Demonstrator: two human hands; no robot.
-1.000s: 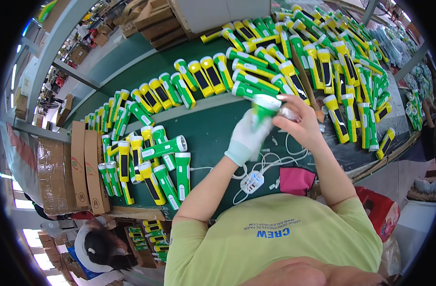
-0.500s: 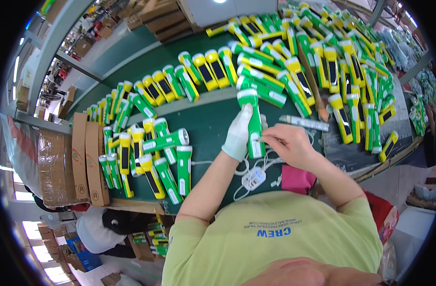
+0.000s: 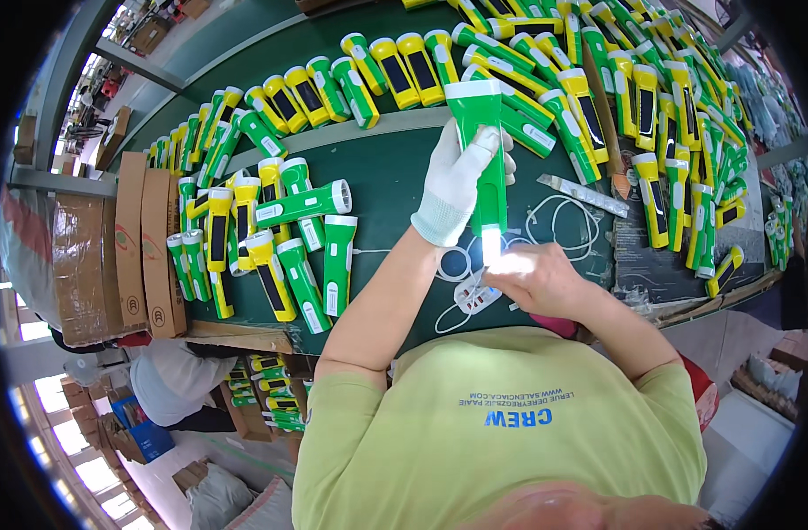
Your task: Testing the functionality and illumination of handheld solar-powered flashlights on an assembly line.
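A green flashlight [image 3: 488,199] with a white head rim is tilted in my left hand [image 3: 457,177], which wears a white glove and wraps round its upper body. Bright white light glows at the flashlight's lower end. Bare and close beside that glow, my right hand [image 3: 541,278] has its fingers pressed together; what they pinch, if anything, is hidden. Just under the right fingertips lies a white power strip [image 3: 477,298] with white cables [image 3: 554,201] looped around it.
Rows of green and yellow flashlights [image 3: 390,75] line the back of the green table [image 3: 382,172]. A smaller group [image 3: 302,203] lies at left, by upright cardboard pieces [image 3: 158,256]. Many more flashlights [image 3: 647,106] are heaped at right. A flat silver-grey tool [image 3: 583,195] rests right of my hands.
My left hand has raised the flashlight toward the camera, and light now shines at its lower end. My right hand has moved slightly down, staying by that end. The view has shifted.
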